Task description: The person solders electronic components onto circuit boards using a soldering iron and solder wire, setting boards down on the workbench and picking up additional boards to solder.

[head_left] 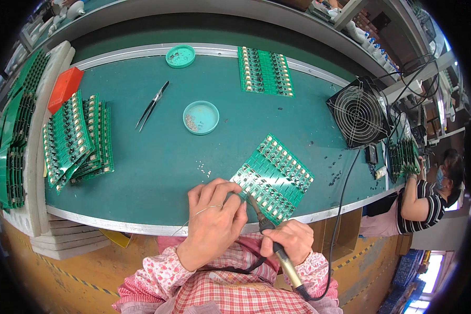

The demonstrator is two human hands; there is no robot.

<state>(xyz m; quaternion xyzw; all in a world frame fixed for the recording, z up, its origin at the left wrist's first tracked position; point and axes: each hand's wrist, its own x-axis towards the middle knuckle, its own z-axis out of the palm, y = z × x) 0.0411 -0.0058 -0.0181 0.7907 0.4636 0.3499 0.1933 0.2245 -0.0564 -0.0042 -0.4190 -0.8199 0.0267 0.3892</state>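
Observation:
A green circuit board panel (281,175) with rows of pale and dark components lies tilted near the bench's front edge. My right hand (293,239) is closed around a soldering iron (283,257), its tip down at the panel's lower left part. Beside that tip, my left hand (214,215) pinches a thin solder wire (182,228) with its fingers bent over the panel's left corner. The wire's loose part loops across the back of this hand. The fingertips partly hide the wire's end, and I cannot tell whether it touches the iron.
At left stand stacked circuit boards (70,136) and a red box (65,89). Tweezers (153,104), a small-parts dish (201,118) and another dish (180,56) lie mid-bench. Another panel (266,71) lies at the back. A fan (357,115) and a co-worker (418,204) are at right.

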